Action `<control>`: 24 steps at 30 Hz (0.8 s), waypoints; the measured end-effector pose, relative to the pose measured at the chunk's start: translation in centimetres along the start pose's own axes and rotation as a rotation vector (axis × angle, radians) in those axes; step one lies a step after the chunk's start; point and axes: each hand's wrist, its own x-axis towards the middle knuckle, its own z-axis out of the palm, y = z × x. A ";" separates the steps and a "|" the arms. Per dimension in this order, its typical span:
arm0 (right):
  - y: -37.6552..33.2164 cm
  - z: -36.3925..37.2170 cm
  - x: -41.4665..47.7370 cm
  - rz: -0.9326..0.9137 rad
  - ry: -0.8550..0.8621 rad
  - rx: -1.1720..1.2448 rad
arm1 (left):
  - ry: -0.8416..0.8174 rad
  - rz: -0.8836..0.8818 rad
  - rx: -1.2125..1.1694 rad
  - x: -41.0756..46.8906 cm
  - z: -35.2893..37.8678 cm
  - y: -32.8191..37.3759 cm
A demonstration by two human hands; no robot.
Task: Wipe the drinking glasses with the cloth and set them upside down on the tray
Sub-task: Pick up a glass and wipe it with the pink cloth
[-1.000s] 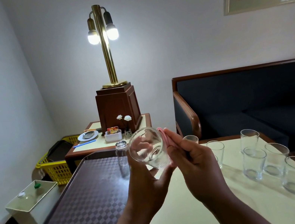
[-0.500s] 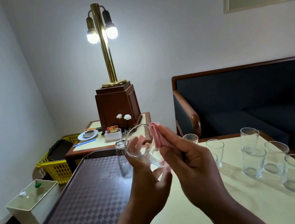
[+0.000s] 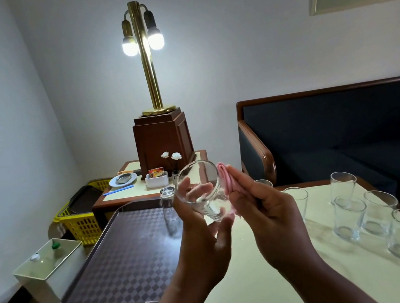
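Note:
My left hand (image 3: 202, 233) grips a clear drinking glass (image 3: 202, 191) tilted on its side above the table, its mouth turned up and towards the left. Against the glass's right side my right hand (image 3: 266, 217) pinches a folded pink cloth (image 3: 228, 179). One glass (image 3: 169, 203) stands upside down at the far edge of the brown chequered tray (image 3: 122, 261). Several upright glasses (image 3: 349, 218) wait on the right of the cream table (image 3: 283, 283), and two more (image 3: 296, 198) stand behind my right hand.
A side table (image 3: 131, 192) behind the tray carries a lamp (image 3: 148, 59), a plate, a small white box and flowers. A yellow basket (image 3: 82, 220) and a white lidded bin (image 3: 45, 266) sit on the floor at left. A dark sofa (image 3: 337, 132) runs along the right.
The glass has tilted and turned in my left hand, and my right hand has slid the pink cloth along its outer side.

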 end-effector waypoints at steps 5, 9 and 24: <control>0.3 -0.2 0.3 0.125 0.028 0.115 | -0.031 0.031 0.080 -0.2 0.0 -0.2; -1.2 -0.3 -0.3 -0.014 -0.015 0.171 | -0.055 0.064 0.134 -0.3 0.0 -0.6; -0.6 -0.4 0.0 0.026 0.014 0.124 | -0.047 0.025 0.052 -0.2 0.2 -0.2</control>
